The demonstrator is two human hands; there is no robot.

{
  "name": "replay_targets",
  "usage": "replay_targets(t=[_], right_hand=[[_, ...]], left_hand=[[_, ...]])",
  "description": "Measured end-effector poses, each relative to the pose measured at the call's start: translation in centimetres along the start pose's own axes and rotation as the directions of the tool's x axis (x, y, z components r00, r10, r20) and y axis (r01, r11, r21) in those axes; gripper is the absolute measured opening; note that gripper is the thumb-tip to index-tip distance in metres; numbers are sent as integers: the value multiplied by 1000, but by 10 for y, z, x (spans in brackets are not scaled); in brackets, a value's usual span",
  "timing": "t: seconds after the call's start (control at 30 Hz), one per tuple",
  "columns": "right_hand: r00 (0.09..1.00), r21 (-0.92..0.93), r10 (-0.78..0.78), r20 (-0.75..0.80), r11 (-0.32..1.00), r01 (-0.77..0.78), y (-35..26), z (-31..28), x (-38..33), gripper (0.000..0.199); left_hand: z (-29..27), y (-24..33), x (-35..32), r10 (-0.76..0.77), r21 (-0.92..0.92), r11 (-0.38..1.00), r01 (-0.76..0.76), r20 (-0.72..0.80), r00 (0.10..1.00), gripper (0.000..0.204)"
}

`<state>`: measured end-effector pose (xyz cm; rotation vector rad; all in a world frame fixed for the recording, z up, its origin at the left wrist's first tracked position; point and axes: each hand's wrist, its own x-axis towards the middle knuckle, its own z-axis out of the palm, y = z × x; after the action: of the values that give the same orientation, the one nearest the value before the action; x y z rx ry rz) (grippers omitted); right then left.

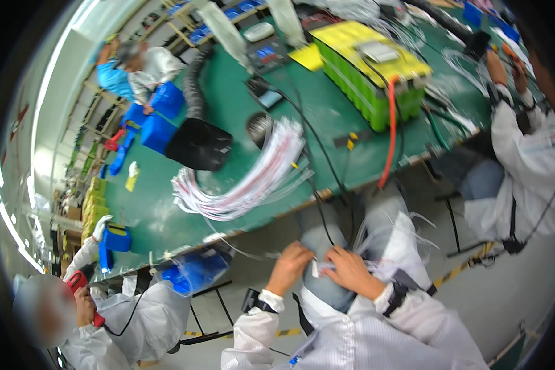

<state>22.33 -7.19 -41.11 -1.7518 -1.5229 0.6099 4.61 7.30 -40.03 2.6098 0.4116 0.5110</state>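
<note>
My left hand (290, 269) and my right hand (348, 269) come close together above my lap, fingers curled in. Between them shows a small white piece (315, 268), too small to name. The fingertips of my right hand are pinched on thin white wire, while what my left fingers grip is hidden. Loose white wires (420, 236) lie over my right thigh and run beneath my right hand. On the table edge ahead sits a large curved bundle of white and reddish wires (253, 185); a single wire trails from it towards my left hand.
The green table (148, 219) carries a black extraction hood (200, 145) and a yellow-green battery pack (376, 77). A red cable (390, 135) and black cords hang over its edge. Co-workers sit left and right; the left one holds a red tool (79, 285).
</note>
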Motion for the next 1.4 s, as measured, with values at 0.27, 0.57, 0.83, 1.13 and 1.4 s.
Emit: replay_targets(t=[0.27,0.57,0.83,1.13,1.4], right_hand=[[958,-94,173,229,983,-155,16,-21,24,35],[990,48,76,123,995,-82,24,-37,41,31],[978,89,138,155,984,-153,11,-30,33,29],[985,163,104,137,979,-125,7,-33,33,19],[993,149,59,105,986,-75,7,-34,37,16]], left_hand=[[11,-5,13,-184,-46,980,193,153,971,16],[-5,16,39,-215,22,976,218,-93,972,32],[-5,50,23,-437,-162,879,447,96,894,52],[-17,32,26,-363,-175,903,393,183,914,52],[-18,29,32,-323,-113,930,349,199,925,48]])
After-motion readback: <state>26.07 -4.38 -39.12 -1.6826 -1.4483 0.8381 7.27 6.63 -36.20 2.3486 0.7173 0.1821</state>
